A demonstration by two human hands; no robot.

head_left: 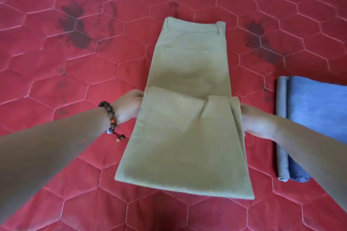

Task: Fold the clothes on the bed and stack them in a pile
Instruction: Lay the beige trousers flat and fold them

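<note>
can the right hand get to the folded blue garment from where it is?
Probably yes. The right hand grips the edge of the khaki trousers, and the folded blue garment lies just beside it on the red quilt with nothing between. It would have to let go of the trousers first.

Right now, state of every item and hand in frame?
khaki trousers: partly folded, leg end lifted over the seat
left hand: grips the fold's left edge
right hand: grips the fold's right edge
blue garment: folded, flat on the bed
red quilt: spread flat, dark stains
</note>
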